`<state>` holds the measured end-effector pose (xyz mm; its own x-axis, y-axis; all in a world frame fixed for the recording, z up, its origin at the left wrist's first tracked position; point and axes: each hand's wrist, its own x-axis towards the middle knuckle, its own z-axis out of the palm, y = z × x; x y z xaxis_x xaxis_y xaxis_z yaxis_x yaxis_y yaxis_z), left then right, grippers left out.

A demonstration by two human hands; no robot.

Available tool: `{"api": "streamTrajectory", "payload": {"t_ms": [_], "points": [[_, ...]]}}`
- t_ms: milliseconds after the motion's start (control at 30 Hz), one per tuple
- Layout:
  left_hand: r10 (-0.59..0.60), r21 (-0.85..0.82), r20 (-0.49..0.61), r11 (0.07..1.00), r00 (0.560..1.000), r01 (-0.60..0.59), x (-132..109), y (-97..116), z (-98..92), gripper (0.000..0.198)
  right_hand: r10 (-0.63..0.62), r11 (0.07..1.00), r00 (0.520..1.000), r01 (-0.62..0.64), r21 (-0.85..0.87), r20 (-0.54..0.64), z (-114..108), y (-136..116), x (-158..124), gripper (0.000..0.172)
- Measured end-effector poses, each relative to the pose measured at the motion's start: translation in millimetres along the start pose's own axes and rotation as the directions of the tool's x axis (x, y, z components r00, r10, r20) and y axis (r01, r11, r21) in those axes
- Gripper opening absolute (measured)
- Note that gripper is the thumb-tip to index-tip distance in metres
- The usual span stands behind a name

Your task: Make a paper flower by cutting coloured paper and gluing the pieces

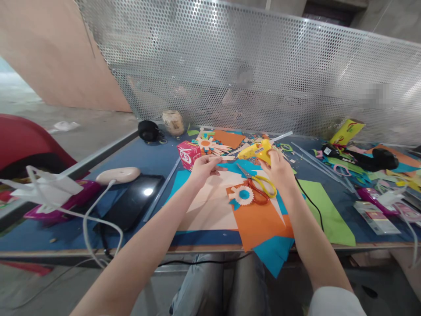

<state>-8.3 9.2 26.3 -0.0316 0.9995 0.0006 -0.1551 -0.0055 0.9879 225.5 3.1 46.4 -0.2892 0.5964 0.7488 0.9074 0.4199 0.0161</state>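
My right hand (278, 164) is wrapped round a yellow glue gun (253, 152), its nozzle pointing left. A translucent glue stick (282, 137) sticks out of its back. Opposite the nozzle, my left hand (206, 167) pinches a thin pale paper strip (227, 158), whose far end lies close to the nozzle; whether they touch I cannot tell. Below the hands, scissors (263, 186) with yellow and orange handles rest on orange paper (259, 221). Beside them lies a paper rosette (244, 195) with a blue centre. Pale paper sheets (204, 206) spread beneath my left forearm.
A pink box (189, 154) stands left of my left hand. Farther left lie a black phone (133, 199) and a white cabled device (118, 175). Paper scraps and a paper flower (206, 144) lie behind. Green paper (325, 210) is at right; a perforated metal screen (237, 66) closes the back.
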Motion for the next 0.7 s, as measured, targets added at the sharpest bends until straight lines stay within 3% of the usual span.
{"api": "streamTrajectory", "payload": {"t_ms": [700], "points": [[-0.025, -0.031, 0.029, 0.999, 0.999, 0.026, -1.6, 2.4, 1.6, 0.02, -0.016, 0.999, 0.996, 0.014, -0.029, -0.084, 2.2, 2.6, 0.8, 0.018]]}}
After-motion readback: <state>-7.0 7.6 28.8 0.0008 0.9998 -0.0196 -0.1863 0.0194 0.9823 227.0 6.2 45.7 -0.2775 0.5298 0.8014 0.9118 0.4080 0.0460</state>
